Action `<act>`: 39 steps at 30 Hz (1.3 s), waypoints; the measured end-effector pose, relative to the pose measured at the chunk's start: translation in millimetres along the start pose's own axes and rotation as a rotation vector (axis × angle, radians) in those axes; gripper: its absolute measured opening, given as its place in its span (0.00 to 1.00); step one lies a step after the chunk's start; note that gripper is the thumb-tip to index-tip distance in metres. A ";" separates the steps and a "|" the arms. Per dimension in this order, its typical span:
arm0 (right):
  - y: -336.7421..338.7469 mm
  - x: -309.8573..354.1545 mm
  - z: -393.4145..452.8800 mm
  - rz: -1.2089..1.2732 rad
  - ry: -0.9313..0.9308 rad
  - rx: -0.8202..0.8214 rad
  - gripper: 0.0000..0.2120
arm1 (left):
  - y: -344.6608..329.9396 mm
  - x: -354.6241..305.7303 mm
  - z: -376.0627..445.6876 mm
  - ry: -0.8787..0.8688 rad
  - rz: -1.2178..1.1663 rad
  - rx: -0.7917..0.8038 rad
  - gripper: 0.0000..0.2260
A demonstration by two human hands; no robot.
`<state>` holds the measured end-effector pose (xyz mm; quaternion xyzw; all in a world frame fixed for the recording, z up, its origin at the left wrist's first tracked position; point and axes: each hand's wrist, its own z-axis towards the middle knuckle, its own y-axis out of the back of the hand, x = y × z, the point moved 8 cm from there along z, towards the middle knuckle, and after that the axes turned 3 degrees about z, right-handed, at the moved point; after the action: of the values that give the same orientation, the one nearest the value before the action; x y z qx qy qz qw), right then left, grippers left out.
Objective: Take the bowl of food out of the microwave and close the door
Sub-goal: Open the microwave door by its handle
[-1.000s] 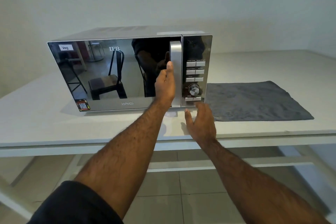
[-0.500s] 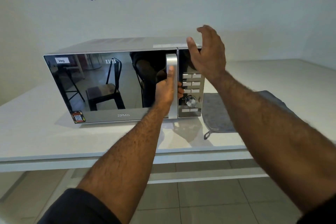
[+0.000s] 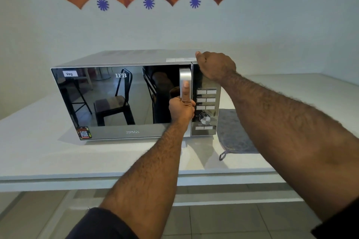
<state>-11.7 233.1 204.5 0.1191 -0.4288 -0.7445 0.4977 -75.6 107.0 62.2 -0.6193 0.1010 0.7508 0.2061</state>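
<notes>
Door (image 3: 120,97): mirrored panel is sitting flush with the microwave (image 3: 136,57) body; no gap is showing, so it is not yet open.
Bowl of food: not showing anywhere; judged to be sitting inside behind the shut door, which is reflecting the room and hiding the cavity.
Left hand (image 3: 181,108): fingers are wrapping closed around the lower part of the vertical handle (image 3: 185,77), thumb lying up along its face.
Right hand (image 3: 215,66): fingers are curling down over the top right corner of the casing, above the control panel (image 3: 206,108); it is pressing there, holding nothing.
Grey cloth (image 3: 233,132): lying flat on the surface (image 3: 38,153) just beside the microwave's right side, partly hidden by the right forearm.
Step in hand: opening the door, judged from the grip.
Method advice: pulling straight outward with the left hand while bracing the casing with the right should stop the unit sliding forward; swinging the door fully clear before reaching in is advisable.
</notes>
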 end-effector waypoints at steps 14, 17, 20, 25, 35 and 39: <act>-1.1 0.1 1.9 -0.010 0.002 -0.014 0.30 | 7.6 -5.3 -12.4 -0.041 0.074 0.006 0.29; -1.2 1.2 1.1 -0.023 0.001 -0.002 0.30 | 19.2 -6.8 -32.7 -0.033 0.067 0.058 0.29; -0.8 0.0 0.3 -0.047 -0.011 0.014 0.30 | 30.3 -13.2 -56.5 -0.023 0.034 0.137 0.33; 2.4 2.8 -2.1 -0.063 -0.027 0.014 0.28 | 57.9 -28.0 -89.9 -0.039 0.055 0.169 0.37; 7.4 4.3 -12.7 0.052 -0.078 -0.020 0.30 | 122.6 -44.9 -142.3 -0.094 0.071 0.005 0.32; 11.5 5.5 -17.0 0.049 -0.063 -0.101 0.28 | 161.9 -58.4 -166.7 -0.197 0.134 -0.151 0.31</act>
<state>3.3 218.0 204.4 0.0599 -0.4087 -0.7563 0.5073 10.7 -116.4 66.8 -0.5482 0.0643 0.8256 0.1173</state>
